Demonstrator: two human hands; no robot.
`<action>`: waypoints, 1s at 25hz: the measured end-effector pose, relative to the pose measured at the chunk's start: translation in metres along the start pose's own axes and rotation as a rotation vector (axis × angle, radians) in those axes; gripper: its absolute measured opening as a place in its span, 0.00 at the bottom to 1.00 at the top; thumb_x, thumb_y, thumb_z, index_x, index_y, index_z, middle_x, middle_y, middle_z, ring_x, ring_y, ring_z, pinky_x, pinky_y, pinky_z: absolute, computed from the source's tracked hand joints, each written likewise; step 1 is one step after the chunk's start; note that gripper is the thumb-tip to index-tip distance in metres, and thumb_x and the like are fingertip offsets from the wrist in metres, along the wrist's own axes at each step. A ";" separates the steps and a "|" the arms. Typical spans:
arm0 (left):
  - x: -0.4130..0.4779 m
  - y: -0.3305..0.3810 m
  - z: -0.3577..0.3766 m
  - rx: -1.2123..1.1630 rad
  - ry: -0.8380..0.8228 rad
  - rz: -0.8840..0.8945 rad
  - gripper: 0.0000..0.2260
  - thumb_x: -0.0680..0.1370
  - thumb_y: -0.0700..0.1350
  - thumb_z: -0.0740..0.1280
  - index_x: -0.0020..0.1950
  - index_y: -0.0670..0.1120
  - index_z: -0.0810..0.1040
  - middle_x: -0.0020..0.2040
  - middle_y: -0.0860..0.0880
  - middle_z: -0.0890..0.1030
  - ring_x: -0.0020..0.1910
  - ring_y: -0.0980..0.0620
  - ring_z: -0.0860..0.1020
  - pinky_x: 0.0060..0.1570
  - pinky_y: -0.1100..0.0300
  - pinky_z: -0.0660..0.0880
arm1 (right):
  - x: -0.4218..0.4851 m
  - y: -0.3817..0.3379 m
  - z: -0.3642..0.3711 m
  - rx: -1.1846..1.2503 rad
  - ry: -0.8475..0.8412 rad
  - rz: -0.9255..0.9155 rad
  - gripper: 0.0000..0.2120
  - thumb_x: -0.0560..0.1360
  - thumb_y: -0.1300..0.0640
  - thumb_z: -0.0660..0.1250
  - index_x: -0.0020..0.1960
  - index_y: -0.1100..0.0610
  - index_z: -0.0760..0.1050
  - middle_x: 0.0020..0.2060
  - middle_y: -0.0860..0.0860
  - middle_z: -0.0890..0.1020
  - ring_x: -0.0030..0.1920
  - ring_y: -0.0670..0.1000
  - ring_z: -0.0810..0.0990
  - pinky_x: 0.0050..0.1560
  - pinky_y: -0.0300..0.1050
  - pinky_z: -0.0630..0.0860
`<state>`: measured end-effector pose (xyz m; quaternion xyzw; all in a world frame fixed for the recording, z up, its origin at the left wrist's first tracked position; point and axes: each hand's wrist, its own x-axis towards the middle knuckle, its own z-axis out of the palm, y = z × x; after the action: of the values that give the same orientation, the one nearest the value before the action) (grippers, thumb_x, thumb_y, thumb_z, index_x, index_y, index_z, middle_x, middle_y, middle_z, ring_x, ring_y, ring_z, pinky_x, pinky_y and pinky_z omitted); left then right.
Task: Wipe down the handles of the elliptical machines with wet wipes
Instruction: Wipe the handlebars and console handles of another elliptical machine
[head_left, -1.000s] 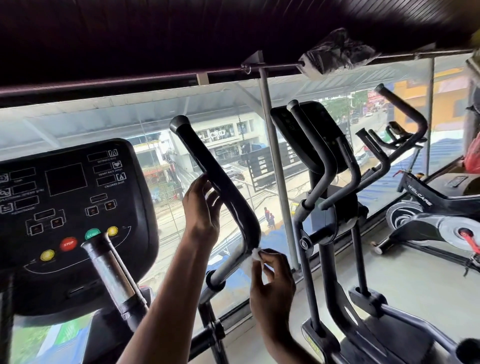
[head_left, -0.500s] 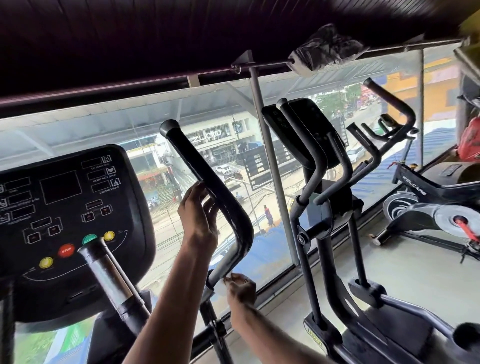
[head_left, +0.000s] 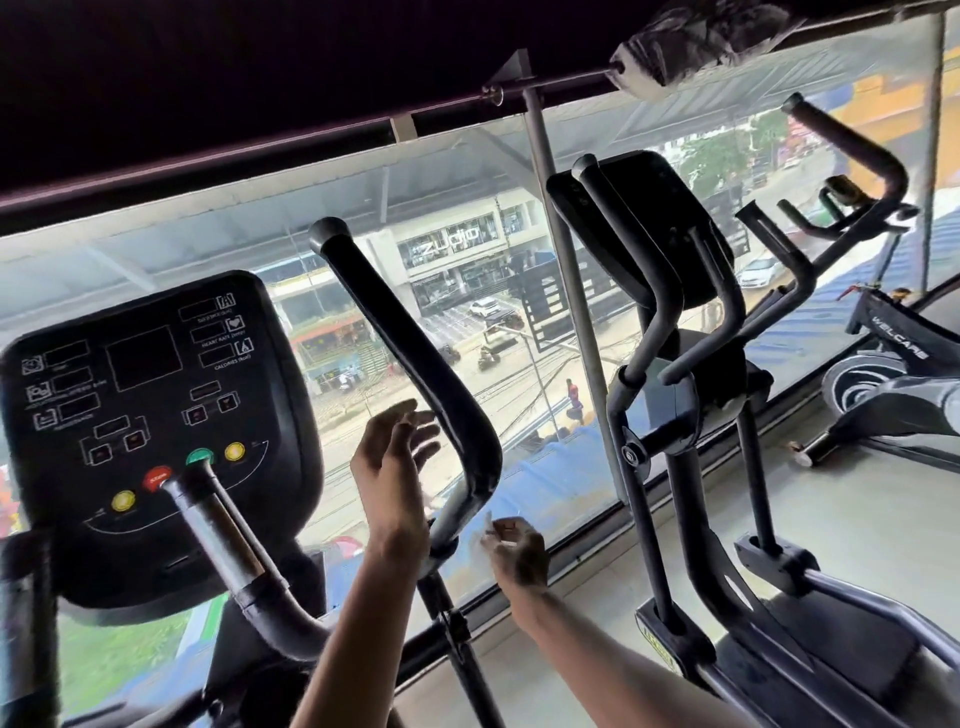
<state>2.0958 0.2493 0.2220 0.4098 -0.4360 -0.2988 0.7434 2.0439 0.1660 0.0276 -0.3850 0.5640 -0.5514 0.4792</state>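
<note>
The near elliptical's black right handle (head_left: 415, 358) rises in a long curve in front of the window. My left hand (head_left: 392, 467) hovers just left of the handle's bend, fingers spread and holding nothing. Lower down, my right hand (head_left: 517, 553) sits just right of the handle's grey lower section and pinches a small white wet wipe (head_left: 482, 535), which is blurred. I cannot tell whether the wipe touches the handle.
The black console (head_left: 145, 415) with coloured buttons fills the left, a worn short grip (head_left: 218, 525) in front of it. A second elliptical (head_left: 670, 291) stands to the right and a spin bike (head_left: 893, 358) beyond. A glass window wall (head_left: 550, 415) runs behind all of them.
My left hand has let go of the handle and opened its fingers. My right hand with the wipe has moved down from the bend to the handle's lower section.
</note>
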 end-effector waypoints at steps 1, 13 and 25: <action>-0.006 -0.011 -0.004 0.063 0.045 0.009 0.10 0.82 0.34 0.62 0.50 0.44 0.82 0.43 0.46 0.85 0.46 0.48 0.83 0.49 0.53 0.79 | 0.002 -0.002 -0.006 0.008 -0.025 -0.025 0.04 0.77 0.53 0.75 0.46 0.52 0.82 0.44 0.47 0.86 0.49 0.50 0.84 0.51 0.40 0.77; -0.056 -0.084 0.003 0.373 0.404 0.152 0.09 0.73 0.46 0.60 0.39 0.54 0.80 0.37 0.54 0.77 0.44 0.47 0.79 0.45 0.50 0.72 | 0.052 -0.002 0.003 -0.069 -0.428 -0.174 0.10 0.76 0.61 0.76 0.57 0.59 0.86 0.54 0.52 0.87 0.56 0.47 0.85 0.50 0.22 0.72; -0.059 -0.096 0.052 0.075 0.845 0.191 0.19 0.84 0.35 0.55 0.40 0.49 0.79 0.32 0.59 0.81 0.34 0.63 0.79 0.45 0.64 0.75 | 0.084 -0.009 -0.003 -0.202 -0.723 -0.511 0.09 0.78 0.51 0.69 0.52 0.52 0.88 0.45 0.58 0.87 0.49 0.56 0.85 0.45 0.42 0.73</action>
<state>2.0151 0.2315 0.1296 0.4805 -0.1400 -0.0187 0.8655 2.0198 0.0850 0.0269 -0.7243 0.2984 -0.4245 0.4540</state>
